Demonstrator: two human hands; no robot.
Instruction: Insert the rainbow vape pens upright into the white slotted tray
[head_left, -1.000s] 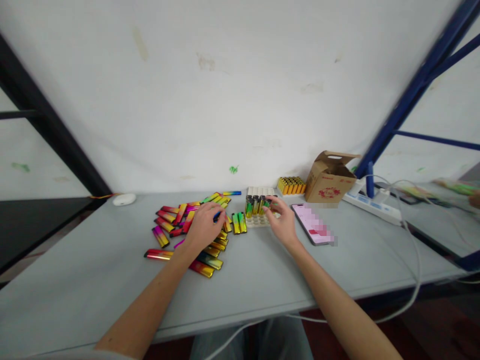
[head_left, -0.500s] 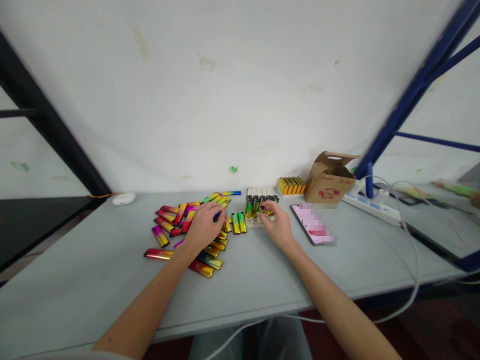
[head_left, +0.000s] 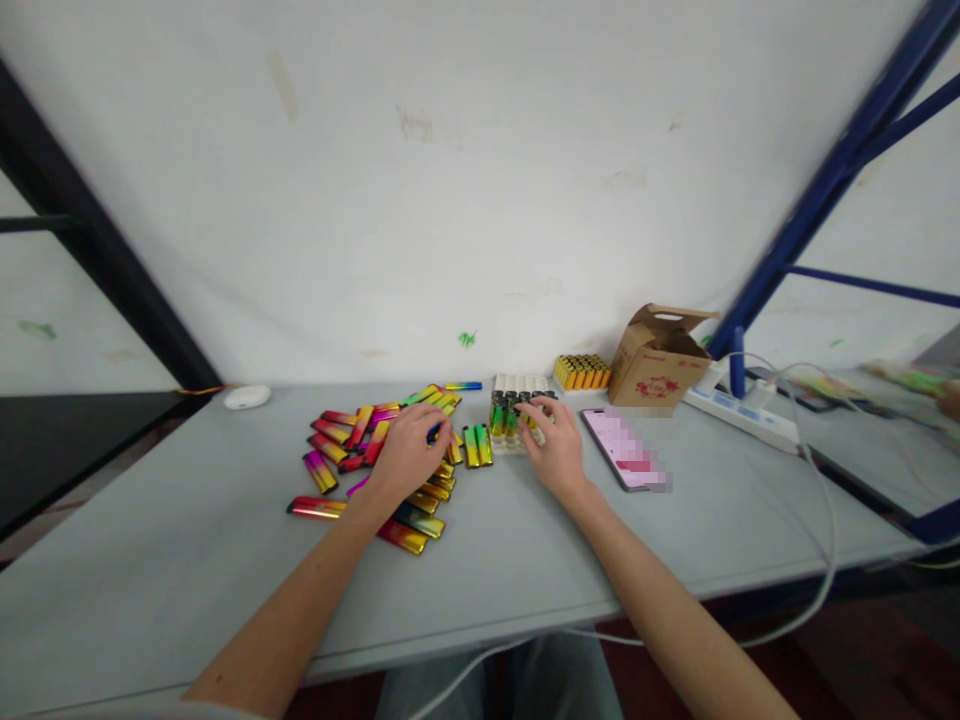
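Note:
A heap of shiny red, gold and green lighters (head_left: 360, 440) lies on the grey table (head_left: 187, 560). My left hand (head_left: 409, 455) rests on the heap, fingers curled round a lighter with a blue end. My right hand (head_left: 553, 445) reaches over the white tray (head_left: 517, 385) that holds upright lighters, fingers bent and touching the lighters in its front rows. Two green-gold lighters (head_left: 478, 445) lie flat between my hands.
A phone (head_left: 622, 448) lies right of the tray. Behind it stand a block of yellow lighters (head_left: 581, 371) and an open cardboard box (head_left: 656, 355). A white power strip (head_left: 742, 410) with cables sits farther right. A white oval object (head_left: 247, 396) lies at the back left.
My right hand drew back from the tray's right side toward its front, then settled over the front rows. My left hand stayed on the heap.

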